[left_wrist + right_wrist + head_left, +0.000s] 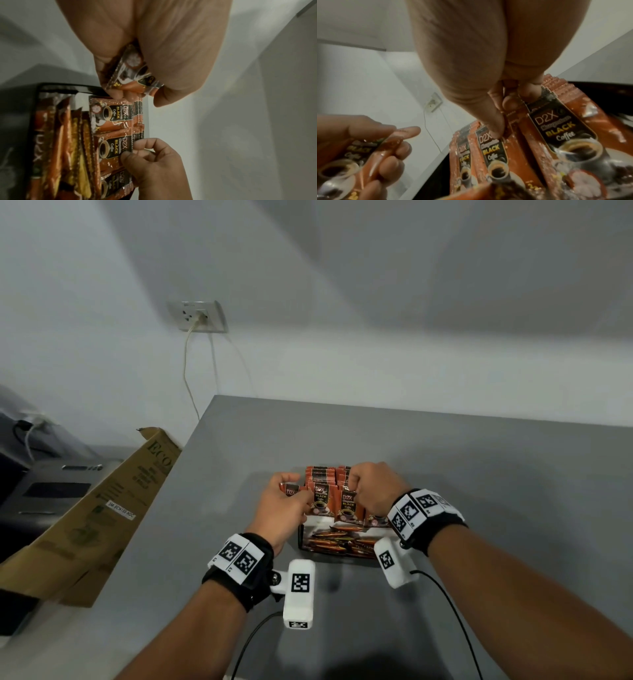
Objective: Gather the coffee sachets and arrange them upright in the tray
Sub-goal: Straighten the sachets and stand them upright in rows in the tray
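Several orange-and-black coffee sachets point(321, 497) stand upright in rows inside the dark printed tray point(337, 546) on the grey table. My left hand point(289, 486) is at the tray's left side and holds one more sachet point(291, 493), seen close in the left wrist view as the held sachet point(133, 73). My right hand point(352, 484) reaches over the rows and pinches the top edge of a standing sachet point(513, 112) between thumb and fingers point(494, 121). The tray's back rim point(68, 88) shows behind the rows.
A flattened cardboard box point(102, 508) leans along the table's left edge, with a grey machine point(51, 484) beyond it. A wall socket point(197, 316) with a hanging cable is behind the table. Bare grey tabletop point(479, 474) stretches right of the tray.
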A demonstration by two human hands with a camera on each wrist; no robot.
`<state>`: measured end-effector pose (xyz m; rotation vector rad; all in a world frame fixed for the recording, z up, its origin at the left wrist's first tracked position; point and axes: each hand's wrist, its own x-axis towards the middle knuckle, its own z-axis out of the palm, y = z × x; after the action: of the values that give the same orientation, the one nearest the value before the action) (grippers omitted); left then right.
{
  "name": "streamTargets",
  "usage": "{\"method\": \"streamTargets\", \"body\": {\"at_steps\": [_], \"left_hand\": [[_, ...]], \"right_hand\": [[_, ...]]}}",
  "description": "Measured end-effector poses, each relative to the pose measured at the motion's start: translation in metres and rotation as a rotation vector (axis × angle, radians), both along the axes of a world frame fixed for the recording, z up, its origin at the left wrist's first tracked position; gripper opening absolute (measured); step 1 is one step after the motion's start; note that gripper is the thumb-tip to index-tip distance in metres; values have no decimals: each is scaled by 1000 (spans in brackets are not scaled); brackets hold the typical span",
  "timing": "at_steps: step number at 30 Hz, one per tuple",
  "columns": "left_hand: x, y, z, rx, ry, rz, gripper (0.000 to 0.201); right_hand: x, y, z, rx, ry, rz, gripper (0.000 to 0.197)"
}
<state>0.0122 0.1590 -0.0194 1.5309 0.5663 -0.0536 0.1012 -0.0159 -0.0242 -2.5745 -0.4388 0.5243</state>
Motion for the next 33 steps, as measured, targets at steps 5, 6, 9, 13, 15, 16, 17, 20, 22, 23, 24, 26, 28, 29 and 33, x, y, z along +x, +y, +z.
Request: {"method": "streamTargets", "body": {"at_steps": [5, 6, 9, 13, 15, 16, 17, 20, 22, 23, 24, 26, 28, 29, 33], "left_hand": [[-6, 3, -2, -11, 4, -23, 30], [-6, 3, -3, -2, 6, -33, 30], [-8, 1, -3, 7, 6, -57, 29], [-7, -1, -3, -17, 40, -92, 38], [-7, -2, -4, 2, 22, -134, 45], [-7, -2, -5, 19, 2, -146, 48], [-7, -3, -6, 28, -18, -148, 51], [-4, -6, -4, 45, -76, -161, 54], [-2, -5, -3, 48, -90, -150, 51], [-2, -3, -3, 62, -84, -114, 46], [-1, -1, -3, 74, -71, -54, 41], [-1, 7, -7, 88, -40, 63, 29], [-2, 12, -9, 81, -21, 113, 26], [-3, 15, -10, 82, -16, 126, 28], [-8, 20, -10, 78, -9, 144, 30]], "right_hand": [[3, 3, -6, -45, -16, 10, 31], [4, 3, -6, -47, -26, 10, 31], [4, 3, -7, -44, -36, -3, 30], [4, 1, -2, -41, -80, 10, 21], [2, 0, 8, 46, -104, 8, 10], [-1, 0, 14, 124, -83, 8, 7], [-4, 1, 20, 202, -37, 26, 7], [-12, 9, 32, 325, 129, 140, 14], [-10, 14, 33, 327, 80, 152, 17], [-8, 16, 32, 321, 31, 130, 20], [-5, 17, 31, 310, -6, 102, 21], [-1, 20, 27, 267, -27, 65, 21], [-1, 26, 21, 174, -27, 69, 21], [-2, 29, 17, 129, -27, 85, 20], [-4, 43, 7, 44, -27, 146, 23]]}}
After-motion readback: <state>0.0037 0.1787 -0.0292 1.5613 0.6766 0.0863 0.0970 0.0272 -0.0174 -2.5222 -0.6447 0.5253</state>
